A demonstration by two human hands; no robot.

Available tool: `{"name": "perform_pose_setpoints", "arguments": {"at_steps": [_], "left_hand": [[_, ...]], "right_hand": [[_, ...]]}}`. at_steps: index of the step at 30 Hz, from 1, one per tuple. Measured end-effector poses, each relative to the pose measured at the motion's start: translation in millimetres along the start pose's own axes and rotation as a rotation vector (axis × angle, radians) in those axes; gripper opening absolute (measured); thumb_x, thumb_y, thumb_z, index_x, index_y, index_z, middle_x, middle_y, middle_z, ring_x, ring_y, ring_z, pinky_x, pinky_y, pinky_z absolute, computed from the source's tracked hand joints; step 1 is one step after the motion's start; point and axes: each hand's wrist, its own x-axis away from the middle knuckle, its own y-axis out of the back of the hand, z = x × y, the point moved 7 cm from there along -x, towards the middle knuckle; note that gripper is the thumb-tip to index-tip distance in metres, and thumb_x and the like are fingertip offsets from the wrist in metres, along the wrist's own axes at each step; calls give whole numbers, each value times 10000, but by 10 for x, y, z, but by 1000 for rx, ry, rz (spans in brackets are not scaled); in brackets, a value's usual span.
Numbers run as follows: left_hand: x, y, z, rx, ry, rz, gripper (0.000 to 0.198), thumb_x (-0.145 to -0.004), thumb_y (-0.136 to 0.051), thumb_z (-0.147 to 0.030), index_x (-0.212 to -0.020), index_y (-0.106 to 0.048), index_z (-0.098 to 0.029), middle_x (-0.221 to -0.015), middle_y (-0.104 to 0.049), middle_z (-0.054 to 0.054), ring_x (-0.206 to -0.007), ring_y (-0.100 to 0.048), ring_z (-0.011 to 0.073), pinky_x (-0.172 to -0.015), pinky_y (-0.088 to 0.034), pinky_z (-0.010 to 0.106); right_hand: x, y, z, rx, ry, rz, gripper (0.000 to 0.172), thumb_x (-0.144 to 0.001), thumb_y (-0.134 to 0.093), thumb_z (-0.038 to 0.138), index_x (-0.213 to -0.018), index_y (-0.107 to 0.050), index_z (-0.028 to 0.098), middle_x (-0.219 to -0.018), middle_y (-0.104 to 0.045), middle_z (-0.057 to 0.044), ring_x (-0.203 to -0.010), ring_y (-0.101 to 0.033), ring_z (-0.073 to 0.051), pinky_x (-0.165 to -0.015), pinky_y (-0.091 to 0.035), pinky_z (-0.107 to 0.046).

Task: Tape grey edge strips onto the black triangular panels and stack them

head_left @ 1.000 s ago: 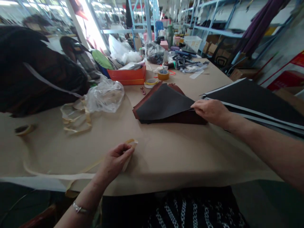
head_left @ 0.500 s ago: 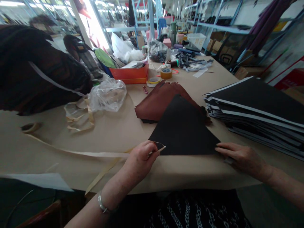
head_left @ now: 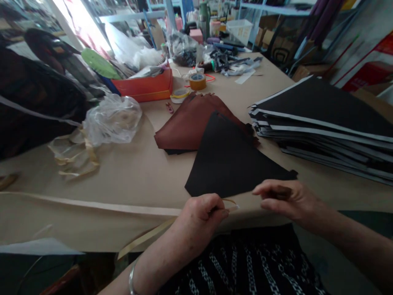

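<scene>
My left hand [head_left: 204, 219] is closed on a pale strip of tape [head_left: 123, 207]. The tape's short free end [head_left: 233, 207] sticks out past the fingertips, and a yellowish strip [head_left: 145, 237] trails below the wrist over the table edge. My right hand [head_left: 285, 200] is beside that free end, thumb and forefinger apart, with nothing visible between them; its other fingers are curled and partly hidden. Just beyond both hands lies a black tapered sheet [head_left: 227, 159], its far part overlapping a stack of reddish-brown pieces [head_left: 184, 127].
A tall stack of black pieces with pale edges [head_left: 319, 119] stands at right. At left lie a clear plastic bag [head_left: 113, 119] and a tangle of yellowish strip [head_left: 73, 155]. Farther back are an orange box [head_left: 144, 88], a brown tape roll [head_left: 197, 82] and assorted clutter.
My right hand has left the black sheet's right corner and moved left toward the tape end. My left hand has come nearer with the tape. The sheet's near edge now sits askew, its right corner raised.
</scene>
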Motion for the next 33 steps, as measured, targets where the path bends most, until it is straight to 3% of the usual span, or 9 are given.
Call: {"name": "perform_pose_setpoints", "arguments": {"at_steps": [5, 14, 17, 20, 22, 24, 26, 30, 33], "left_hand": [[-29, -69, -50, -87, -56, -1, 164, -809, -550, -157, -646, -567, -166, -567, -553, -33, -509, -458, 76, -489, -346, 210], [-44, -136, -120, -320, -178, -14, 178, -839, -529, -152, -665, -567, -163, -644, -569, 3, -565, -506, 107, -520, -423, 227], [-63, -126, -222, -417, -278, -33, 207, -843, -509, -151, -655, -595, -171, -811, -629, 68, -805, -592, 188, -707, -519, 321], [-96, -135, -253, -309, -321, -30, 222, -825, -492, -139, -646, -613, -190, -1026, -671, 85, -1017, -593, 234, -883, -499, 394], [-159, -212, -122, -156, -192, 62, 207, -821, -498, -188, -645, -607, -195, -911, -699, 49, -824, -637, 182, -723, -530, 289], [-216, -316, 56, -66, -19, 179, 231, -818, -492, -254, -616, -585, -194, -639, -642, -6, -565, -571, 127, -497, -449, 199], [-265, -328, 197, -72, 93, 218, 282, -805, -487, -309, -558, -556, -191, -493, -539, -38, -459, -486, 108, -414, -358, 181], [-355, -92, 421, -156, 193, 171, 331, -751, -521, -421, -518, -579, -195, -488, -554, -17, -470, -498, 129, -422, -351, 198], [-374, 68, 661, -212, 308, 220, 379, -710, -512, -522, -530, -614, -205, -501, -576, 6, -481, -511, 153, -430, -361, 221]], "right_hand": [[-118, -438, 103, -227, -41, 119, 94, -790, -601, 263, -764, -596, 173, -634, -488, 43, -570, -417, -76, -525, -340, -200], [-164, -522, 34, -266, -3, 101, 111, -804, -535, 213, -705, -515, 166, -624, -450, 47, -579, -380, -78, -534, -311, -204], [-165, -548, 8, -295, 2, 67, 106, -789, -509, 174, -685, -486, 171, -601, -414, 58, -552, -347, -70, -510, -292, -195], [-162, -575, 40, -287, 36, 32, 83, -751, -506, 140, -679, -486, 174, -594, -418, 61, -543, -349, -68, -495, -289, -187], [-167, -561, 81, -242, 72, 3, 71, -728, -528, 137, -677, -496, 175, -601, -446, 57, -548, -374, -68, -500, -300, -183], [-174, -480, 99, -159, 100, -39, 73, -709, -541, 135, -669, -495, 176, -612, -463, 52, -562, -397, -71, -515, -311, -183], [-175, -291, 40, -65, 94, -102, 78, -704, -521, 135, -656, -479, 179, -604, -442, 51, -565, -392, -74, -525, -306, -189], [-127, 358, -429, 30, -87, -243, 108, -733, -469, 228, -638, -441, 187, -587, -381, 51, -560, -367, -84, -549, -312, -212], [-50, 840, -850, 89, -239, -325, 127, -689, -484, 293, -628, -471, 182, -581, -418, 40, -566, -389, -97, -551, -313, -227]]}}
